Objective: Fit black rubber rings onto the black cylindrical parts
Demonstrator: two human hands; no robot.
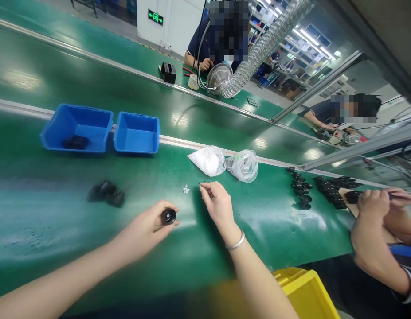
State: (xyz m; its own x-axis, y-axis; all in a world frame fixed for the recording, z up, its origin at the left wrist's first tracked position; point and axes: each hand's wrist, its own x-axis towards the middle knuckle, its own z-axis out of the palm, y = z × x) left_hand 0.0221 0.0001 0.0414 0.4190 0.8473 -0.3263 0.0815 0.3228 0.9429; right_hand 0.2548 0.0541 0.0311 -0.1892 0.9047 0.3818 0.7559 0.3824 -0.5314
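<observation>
My left hand (158,221) is wrapped round a black round part (168,216), which has a small pale centre facing up. To its right, my right hand (216,197) has thumb and fingertips pinched together, with a tiny dark piece (201,184) at the tips. A few small whitish pieces (185,189) lie on the green table between the hands. Beyond my right hand sit a clear bag of white pieces (210,160) and a second clear bag (245,165) with dark contents.
Two blue bins (82,126) (137,135) stand at the back left. Black parts (108,193) lie on the left; more black parts (330,190) lie right, beside a co-worker's hands (374,204). A yellow bin (308,294) is at the lower right.
</observation>
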